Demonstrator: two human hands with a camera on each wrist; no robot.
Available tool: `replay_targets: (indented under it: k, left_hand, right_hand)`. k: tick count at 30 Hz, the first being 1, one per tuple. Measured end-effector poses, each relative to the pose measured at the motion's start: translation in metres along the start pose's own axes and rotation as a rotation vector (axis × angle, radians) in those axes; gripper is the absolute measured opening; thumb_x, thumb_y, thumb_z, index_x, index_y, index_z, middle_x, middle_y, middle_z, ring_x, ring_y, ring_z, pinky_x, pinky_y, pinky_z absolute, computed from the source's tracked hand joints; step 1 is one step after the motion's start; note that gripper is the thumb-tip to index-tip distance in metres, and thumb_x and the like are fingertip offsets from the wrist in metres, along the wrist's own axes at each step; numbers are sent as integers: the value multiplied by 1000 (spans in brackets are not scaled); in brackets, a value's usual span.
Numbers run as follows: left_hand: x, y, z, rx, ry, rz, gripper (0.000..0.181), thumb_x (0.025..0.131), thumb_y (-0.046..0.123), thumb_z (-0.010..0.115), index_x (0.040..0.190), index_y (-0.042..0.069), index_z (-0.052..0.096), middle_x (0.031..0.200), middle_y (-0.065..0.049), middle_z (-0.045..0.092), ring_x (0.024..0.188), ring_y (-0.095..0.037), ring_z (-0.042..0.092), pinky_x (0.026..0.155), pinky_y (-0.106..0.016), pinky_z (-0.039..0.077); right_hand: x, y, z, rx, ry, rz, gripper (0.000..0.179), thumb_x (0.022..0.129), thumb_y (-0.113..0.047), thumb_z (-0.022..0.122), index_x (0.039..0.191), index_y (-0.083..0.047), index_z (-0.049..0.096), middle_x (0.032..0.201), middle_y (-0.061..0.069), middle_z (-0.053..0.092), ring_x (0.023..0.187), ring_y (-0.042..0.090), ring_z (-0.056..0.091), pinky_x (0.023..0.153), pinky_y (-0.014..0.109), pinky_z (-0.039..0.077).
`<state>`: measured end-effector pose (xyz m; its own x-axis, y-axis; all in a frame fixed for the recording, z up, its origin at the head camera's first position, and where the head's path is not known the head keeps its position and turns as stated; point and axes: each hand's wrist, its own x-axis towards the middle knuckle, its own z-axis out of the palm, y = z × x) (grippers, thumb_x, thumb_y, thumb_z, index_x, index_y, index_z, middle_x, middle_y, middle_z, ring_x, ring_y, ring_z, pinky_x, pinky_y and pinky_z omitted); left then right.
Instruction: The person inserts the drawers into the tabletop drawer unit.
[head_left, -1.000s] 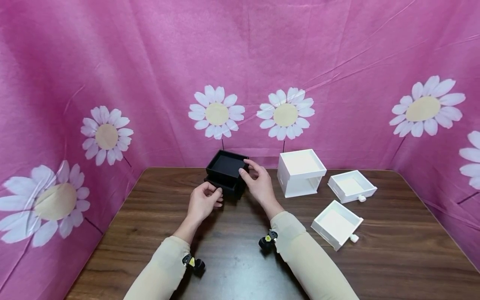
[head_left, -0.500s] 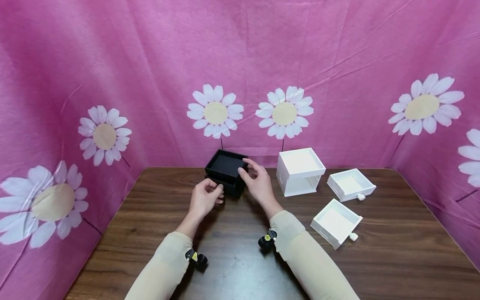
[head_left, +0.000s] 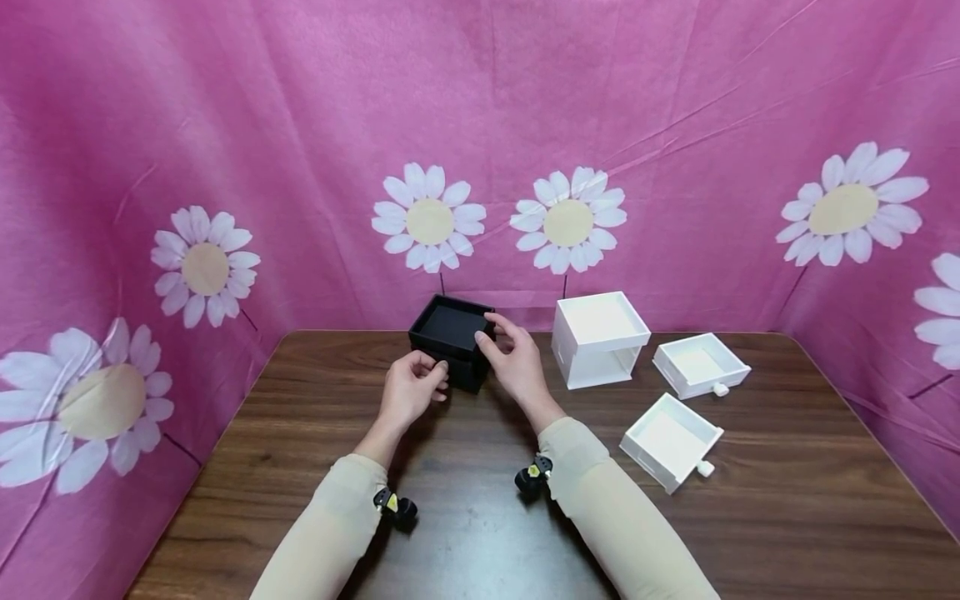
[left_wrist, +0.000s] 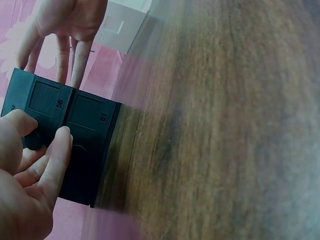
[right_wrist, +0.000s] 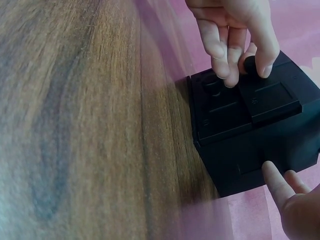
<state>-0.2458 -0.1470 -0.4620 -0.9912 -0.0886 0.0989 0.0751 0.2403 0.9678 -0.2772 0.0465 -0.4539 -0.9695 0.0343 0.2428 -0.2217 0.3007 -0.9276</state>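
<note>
A small black two-drawer box (head_left: 450, 327) with a recessed top stands near the back of the table. At its front, my left hand (head_left: 408, 389) pinches the round knob (right_wrist: 249, 63) of the upper drawer between thumb and fingers. In the right wrist view the upper drawer (right_wrist: 274, 97) stands slightly proud of the lower drawer (right_wrist: 222, 112). My right hand (head_left: 519, 367) rests on the right side of the box, its fingers fairly straight against the wall. The drawer's inside is hidden.
A white open-fronted box (head_left: 600, 333) stands to the right of the black one. Two white drawers with knobs, a rear drawer (head_left: 701, 367) and a nearer drawer (head_left: 670, 440), lie farther right on the wooden table (head_left: 480, 517). A pink flowered cloth (head_left: 480, 100) hangs behind.
The upper black drawer, sticking out toward me a second ago, has slid back into the box. My left hand has moved slightly forward with it. The right hand stays at the box's side.
</note>
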Motion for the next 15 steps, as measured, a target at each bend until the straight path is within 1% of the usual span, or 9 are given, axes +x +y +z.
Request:
replay_targets:
  k: [4, 6, 7, 11, 15]
  left_hand:
    - [2, -1, 1, -2, 1, 2, 14, 99, 4, 72, 92, -4, 66, 81, -23, 76, 51, -7, 68, 54, -30, 64]
    - [3, -1, 2, 5, 1, 6, 14, 99, 5, 72, 91, -5, 66, 81, -24, 76, 52, -9, 69, 53, -30, 63]
    - [3, -1, 2, 13, 2, 9, 14, 99, 5, 72, 91, -5, 66, 81, -25, 76, 52, -11, 69, 53, -31, 63]
    - [3, 1, 0, 69, 2, 19, 16, 100, 9, 73, 91, -3, 68, 84, -28, 76, 49, -10, 65, 50, -32, 61]
    - [2, 1, -1, 117, 3, 18, 18, 100, 14, 74, 92, -1, 70, 84, -26, 76, 46, -8, 60, 49, -30, 59]
  right_hand:
    - [0, 0, 0, -1, -4, 1, 45, 103, -29, 75, 147, -19, 67, 140, 21, 66, 119, 42, 71, 103, 55, 60]
    - [0, 0, 0, 0, -4, 2, 45, 103, -29, 75, 147, -19, 68, 140, 21, 66, 119, 42, 72, 102, 56, 60]
    - [0, 1, 0, 1, -4, 3, 45, 103, -29, 75, 146, -19, 68, 140, 21, 66, 119, 43, 72, 102, 55, 60]
    - [0, 1, 0, 5, 1, -5, 45, 102, -28, 75, 146, -18, 68, 138, 22, 67, 118, 42, 72, 102, 55, 60]
    - [0, 0, 0, 5, 2, -14, 45, 102, -27, 75, 145, -17, 69, 137, 23, 67, 117, 42, 73, 103, 55, 60]
